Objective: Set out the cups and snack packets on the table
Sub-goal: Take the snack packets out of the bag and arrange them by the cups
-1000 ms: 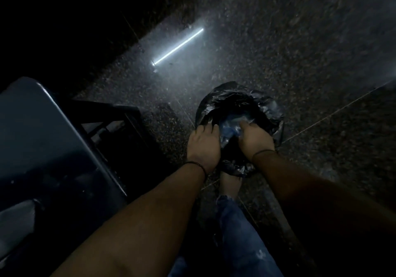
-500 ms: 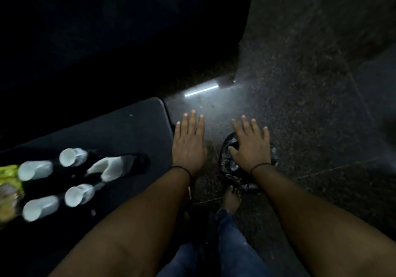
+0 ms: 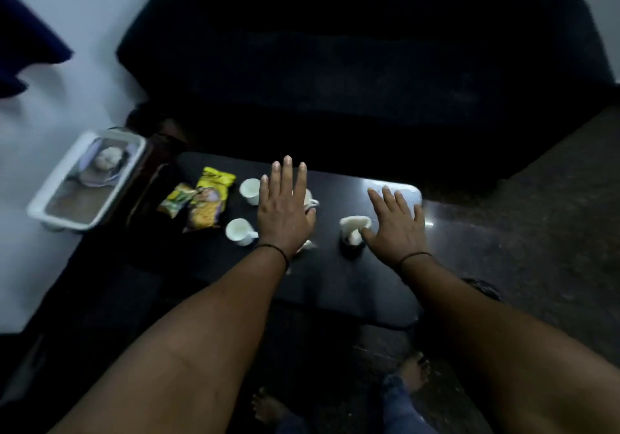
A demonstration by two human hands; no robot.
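Both hands, left hand (image 3: pixel 285 215) and right hand (image 3: pixel 397 229), have left the floor bag; I now spread them flat and empty over the counter (image 3: pixel 335 282), flanking the napkin holder (image 3: pixel 353 235), ready for cups (image 3: pixel 240 231).

Home lounge, dark sofa (image 3: pixel 369 64), low table (image 3: pixel 335 286)

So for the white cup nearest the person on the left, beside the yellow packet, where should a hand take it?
Probably by its handle. The cup stands upright on the table, mouth up, handle pointing right toward the left hand. Come from the right and pinch the handle; the yellow packet crowds its left side.
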